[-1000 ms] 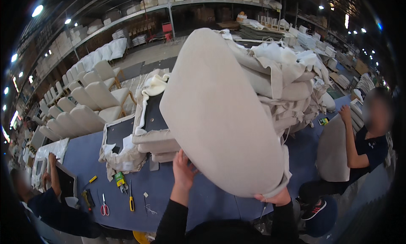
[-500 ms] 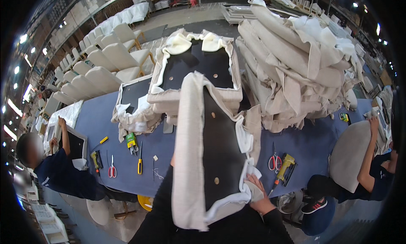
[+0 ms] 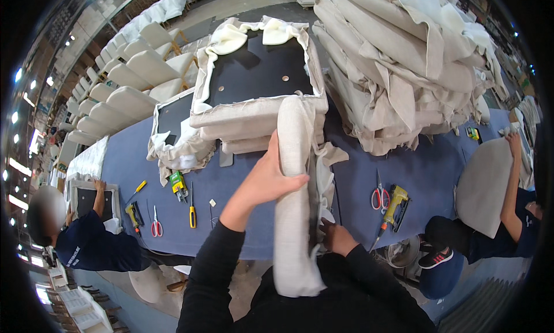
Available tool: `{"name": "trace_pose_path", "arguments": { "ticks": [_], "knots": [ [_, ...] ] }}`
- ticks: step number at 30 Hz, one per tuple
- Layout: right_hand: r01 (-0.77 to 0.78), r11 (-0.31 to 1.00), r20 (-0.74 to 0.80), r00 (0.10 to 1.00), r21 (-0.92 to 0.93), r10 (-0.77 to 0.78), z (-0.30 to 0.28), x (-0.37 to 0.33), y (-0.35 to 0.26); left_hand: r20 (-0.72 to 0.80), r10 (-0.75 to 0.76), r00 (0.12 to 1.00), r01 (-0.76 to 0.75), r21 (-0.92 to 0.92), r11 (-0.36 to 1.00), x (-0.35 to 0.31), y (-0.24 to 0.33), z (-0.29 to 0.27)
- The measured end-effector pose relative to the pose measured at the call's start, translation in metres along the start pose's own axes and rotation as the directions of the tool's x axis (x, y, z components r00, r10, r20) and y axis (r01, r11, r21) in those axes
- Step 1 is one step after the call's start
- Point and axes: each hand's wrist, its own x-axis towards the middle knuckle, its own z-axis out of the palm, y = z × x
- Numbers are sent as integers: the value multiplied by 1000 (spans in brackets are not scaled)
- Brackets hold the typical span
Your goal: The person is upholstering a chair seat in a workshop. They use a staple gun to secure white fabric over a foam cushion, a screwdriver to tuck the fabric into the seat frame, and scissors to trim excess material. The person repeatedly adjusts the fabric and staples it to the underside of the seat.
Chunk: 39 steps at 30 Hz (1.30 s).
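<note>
A beige upholstered seat panel [image 3: 297, 235] stands on edge in front of me, its padded side band turned toward me. My left hand [image 3: 262, 174] is closed on its left side, thumb across the band and fingers behind. At the lower right, my right hand [image 3: 337, 238] is closed at the panel's loose fabric and white padding; what its fingertips pinch is partly hidden. The panel's dark backing is now mostly out of sight. Right behind it sits a stack of similar seat panels [image 3: 254, 115], the top one showing a black board with cream foam at its corners.
A tall pile of beige covers [image 3: 392, 79] stands at the right back. On the blue table lie a yellow staple gun [image 3: 397, 206], red-handled scissors [image 3: 379, 199], a yellow screwdriver [image 3: 193, 212] and a green box [image 3: 178, 184]. Co-workers [image 3: 92, 235] sit at both sides.
The panel has turned edge-on and moved right, so its black backing is largely hidden. My left hand has come into view on its side. The right hand has moved slightly up and left.
</note>
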Motion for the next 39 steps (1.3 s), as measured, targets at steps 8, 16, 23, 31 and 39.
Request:
{"name": "trace_pose_path", "arguments": {
  "ticks": [8, 16, 23, 31, 39],
  "knots": [
    [512, 531, -305, 849, 675, -432, -186, -51, -132, -20, -90, 996, 92, 345, 934, -66, -3, -60],
    [847, -106, -485, 191, 521, -853, -270, -85, -222, -229, 110, 967, -50, 255, 966, -79, -2, -10],
    [885, 3, -522, 277, 466, -807, -264, -100, -218, -211, 331, 920, -213, 441, 872, -89, 15, 27],
    [930, 190, -606, 351, 315, -714, -274, -115, -211, -234, 406, 884, -296, 391, 872, -96, 8, 26],
    [958, 288, -644, 220, -2, -733, -298, -101, -224, -348, 333, 876, -205, 356, 912, -121, 19, 6]
  ]
}}
